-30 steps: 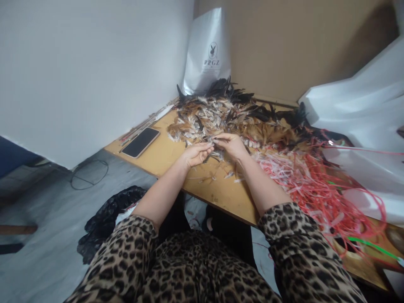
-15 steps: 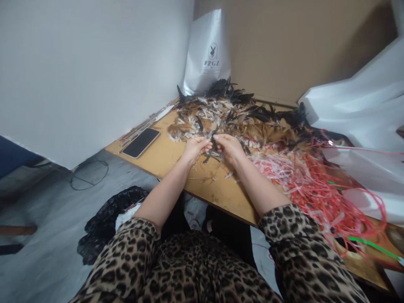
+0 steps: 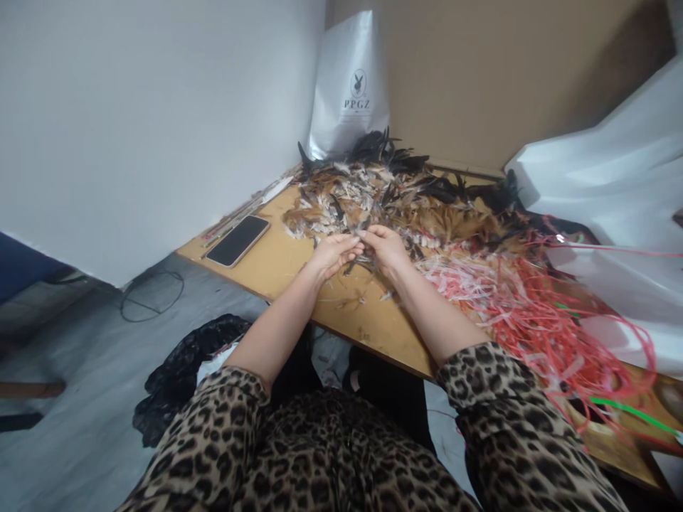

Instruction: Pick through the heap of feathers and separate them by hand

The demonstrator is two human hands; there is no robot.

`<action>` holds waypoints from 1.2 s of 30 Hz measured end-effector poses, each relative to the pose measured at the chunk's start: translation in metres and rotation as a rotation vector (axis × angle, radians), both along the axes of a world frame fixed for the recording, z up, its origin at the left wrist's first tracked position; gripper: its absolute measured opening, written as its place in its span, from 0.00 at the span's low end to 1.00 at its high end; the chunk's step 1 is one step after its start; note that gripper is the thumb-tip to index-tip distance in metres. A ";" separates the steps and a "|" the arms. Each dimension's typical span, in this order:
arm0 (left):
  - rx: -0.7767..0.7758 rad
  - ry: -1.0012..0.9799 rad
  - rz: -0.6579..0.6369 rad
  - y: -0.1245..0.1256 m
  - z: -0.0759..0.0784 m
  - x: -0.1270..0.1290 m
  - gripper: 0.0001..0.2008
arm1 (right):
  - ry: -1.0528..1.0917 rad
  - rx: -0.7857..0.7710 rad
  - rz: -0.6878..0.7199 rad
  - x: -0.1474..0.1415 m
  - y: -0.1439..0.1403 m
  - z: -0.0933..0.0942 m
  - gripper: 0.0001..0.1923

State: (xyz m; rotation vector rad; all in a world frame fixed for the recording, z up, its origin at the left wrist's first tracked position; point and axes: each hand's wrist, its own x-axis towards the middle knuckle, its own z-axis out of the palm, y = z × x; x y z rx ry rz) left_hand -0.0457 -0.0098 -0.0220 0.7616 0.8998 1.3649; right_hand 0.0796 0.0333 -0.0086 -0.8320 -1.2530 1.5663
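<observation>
My left hand (image 3: 336, 254) and my right hand (image 3: 385, 249) meet over the front part of the table, with thumbs and fingertips pinched together. Between them they grip a small feather (image 3: 358, 226), of which only a wispy tip shows above the fingers. The rest of it is hidden by the fingers. Just beyond my hands spreads a heap of brown, white and black feathers (image 3: 341, 186). Several small dark scraps (image 3: 352, 302) lie on the tabletop below my wrists.
A phone (image 3: 238, 240) lies at the left of the wooden table (image 3: 291, 270). Tangled red and pink strips (image 3: 538, 327) cover the right side. A white printed bag (image 3: 349, 78) stands behind the feathers. On the floor rests a black plastic bag (image 3: 176, 377).
My hands have come closer together, and the fingertips now touch. The dark feather piece that showed between them is mostly covered now.
</observation>
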 end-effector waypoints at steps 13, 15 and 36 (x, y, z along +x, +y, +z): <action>-0.010 -0.195 0.065 0.001 -0.001 -0.006 0.04 | -0.738 0.917 -0.102 0.016 -0.007 0.021 0.13; -0.010 -0.224 0.040 0.002 -0.003 -0.007 0.04 | -0.907 1.062 -0.130 0.016 -0.010 0.022 0.11; 0.029 -0.241 -0.029 0.000 -0.004 -0.002 0.04 | -1.123 1.179 -0.200 0.008 -0.016 0.024 0.08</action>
